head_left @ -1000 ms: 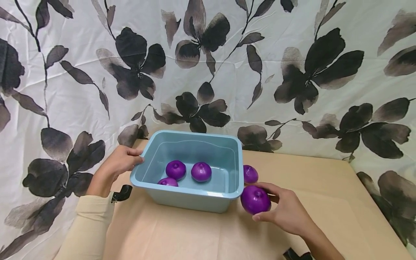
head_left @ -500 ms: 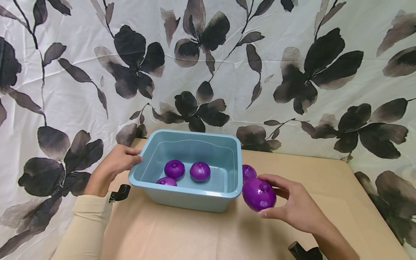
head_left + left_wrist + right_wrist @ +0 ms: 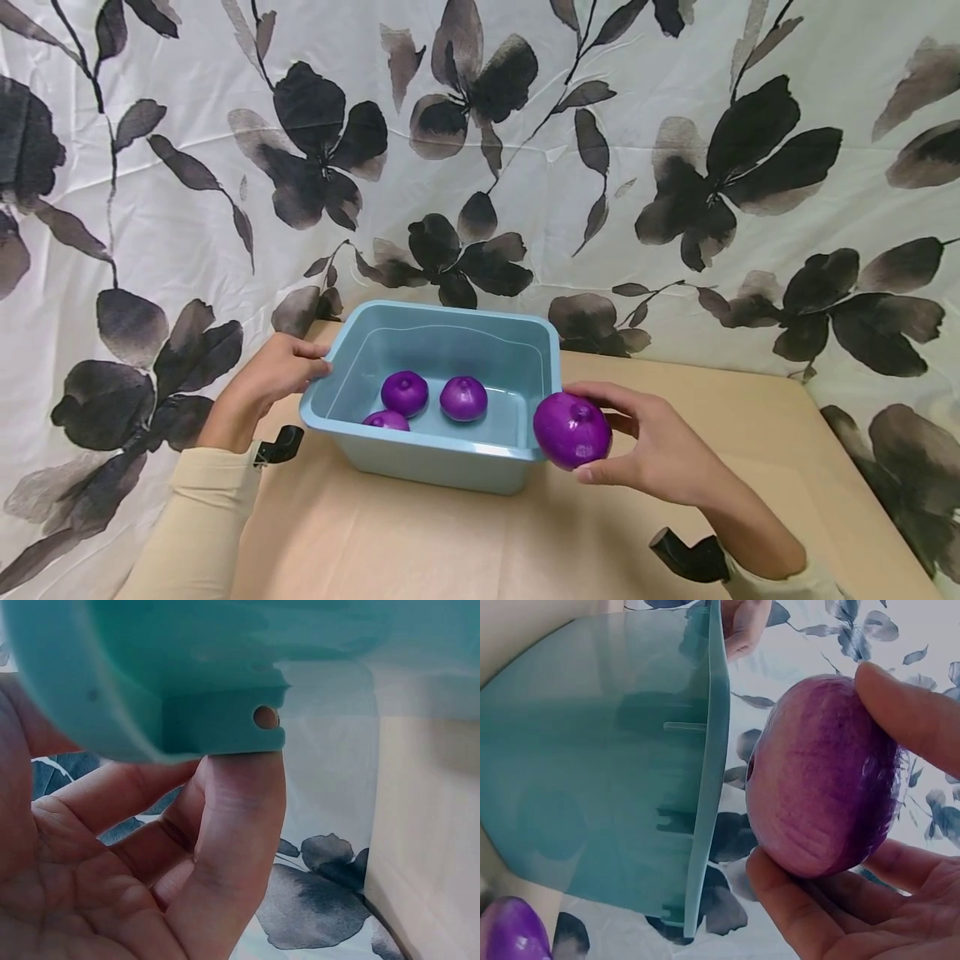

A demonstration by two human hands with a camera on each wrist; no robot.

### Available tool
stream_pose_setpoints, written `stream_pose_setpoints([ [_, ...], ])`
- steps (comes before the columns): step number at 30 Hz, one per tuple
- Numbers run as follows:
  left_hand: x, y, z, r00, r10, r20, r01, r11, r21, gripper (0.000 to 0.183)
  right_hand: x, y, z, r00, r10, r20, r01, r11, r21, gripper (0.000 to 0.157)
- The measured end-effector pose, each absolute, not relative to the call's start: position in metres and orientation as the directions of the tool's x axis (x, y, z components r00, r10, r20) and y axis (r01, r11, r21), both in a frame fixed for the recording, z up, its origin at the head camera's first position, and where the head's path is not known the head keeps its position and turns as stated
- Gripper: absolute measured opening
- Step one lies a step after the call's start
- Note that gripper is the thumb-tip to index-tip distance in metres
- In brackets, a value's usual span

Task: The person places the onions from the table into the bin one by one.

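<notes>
A light blue plastic tub (image 3: 435,467) stands on the table, with my left hand (image 3: 273,373) pinching its left rim. In the left wrist view the thumb (image 3: 236,825) presses against the rim's edge. Three shiny purple onions lie inside: a left one (image 3: 405,393), a right one (image 3: 463,398) and a front one (image 3: 387,421) partly hidden by the wall. My right hand (image 3: 660,446) holds another purple onion (image 3: 573,431) between thumb and fingers, level with the tub's right rim and overlapping it in the head view. The right wrist view shows a gap between this onion and the rim.
One more purple onion (image 3: 514,930) lies outside the tub, low in the right wrist view; the held onion hides it in the head view. A tan cover (image 3: 712,400) lies over the table. Behind hangs a white cloth (image 3: 570,192) with dark flowers.
My right hand, still holding its onion, first shifted slightly right, then moved up and left to the tub's right rim. My left hand keeps its hold on the tub.
</notes>
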State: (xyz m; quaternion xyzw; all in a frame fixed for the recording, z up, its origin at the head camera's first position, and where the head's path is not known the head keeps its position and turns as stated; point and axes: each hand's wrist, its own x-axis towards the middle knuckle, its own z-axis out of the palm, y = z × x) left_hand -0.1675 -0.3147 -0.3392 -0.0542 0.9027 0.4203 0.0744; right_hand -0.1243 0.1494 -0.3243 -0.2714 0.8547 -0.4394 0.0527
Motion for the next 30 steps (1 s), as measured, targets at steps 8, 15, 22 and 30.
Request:
stream_pose_setpoints([
  [8,-0.168,-0.316,-0.339,-0.983,-0.042,-0.180,-0.166,0.633,0.756,0.047,-0.140,0.128,-0.317,-0.809,-0.572,0.135,-0.432,0.422,-0.798,0.081],
  [15,-0.167,-0.316,-0.341,-0.983,-0.046,-0.181,-0.168,0.636,0.753,0.045,-0.155,0.107,-0.315,-0.756,-0.645,0.107,-0.478,0.434,-0.763,0.082],
  [22,-0.168,-0.316,-0.342,-0.983,-0.046,-0.176,-0.165,0.635,0.755,0.046,-0.168,0.091,-0.305,-0.715,-0.695,0.068,-0.499,0.441,-0.746,0.079],
  [30,-0.168,-0.316,-0.340,-0.982,-0.059,-0.180,-0.177,0.627,0.758,0.046,-0.182,0.073,-0.295,-0.679,-0.734,0.037,-0.547,0.471,-0.692,0.079],
])
